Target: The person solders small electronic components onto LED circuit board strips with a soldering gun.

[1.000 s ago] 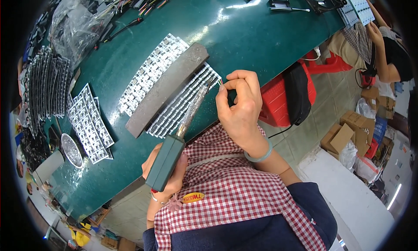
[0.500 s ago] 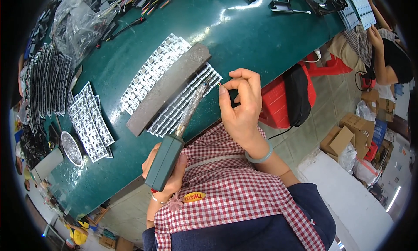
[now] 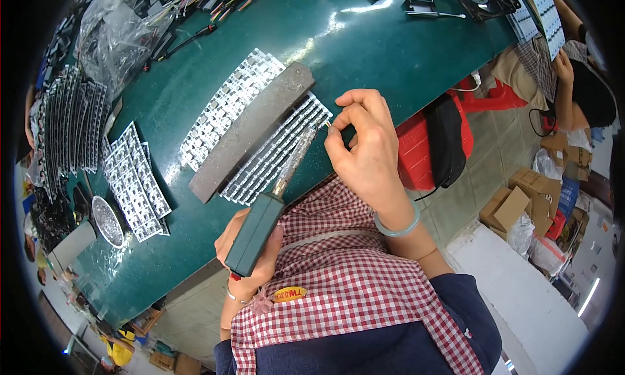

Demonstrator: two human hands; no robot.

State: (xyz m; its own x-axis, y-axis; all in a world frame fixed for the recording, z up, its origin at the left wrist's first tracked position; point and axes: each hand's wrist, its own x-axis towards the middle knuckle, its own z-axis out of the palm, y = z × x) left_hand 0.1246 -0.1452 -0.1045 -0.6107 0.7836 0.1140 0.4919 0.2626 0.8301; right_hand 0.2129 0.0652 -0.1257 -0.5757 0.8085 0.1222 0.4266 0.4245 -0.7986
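While the left hand [image 3: 250, 254] is wrapping its fingers around the dark green handle of a soldering iron [image 3: 263, 222] in the lower middle of the frame, the iron's metal shaft is angling up and to the right, its tip reaching the right end of a white panel of small circuit boards [image 3: 273, 153] at the centre. The right hand [image 3: 368, 150], just right of centre, is pressing thumb and forefinger together on something very small and thin, too small to tell what, right beside the iron's tip at the panel's near corner. The remaining fingers are curling loosely above the pinch. A pale green bangle [image 3: 397, 226] is sitting on that wrist.

A long grey bar [image 3: 250, 131] is lying diagonally across the panel, covering its middle, with rows of boards showing on both sides. All of it is resting on a dark green table [image 3: 390, 49] that fills the upper half of the frame. Further left, another white panel [image 3: 137, 180] is lying flat, a small round metal dish [image 3: 107, 220] is sitting just below it, and upright stacks of panels [image 3: 71, 134] are standing near the left edge.
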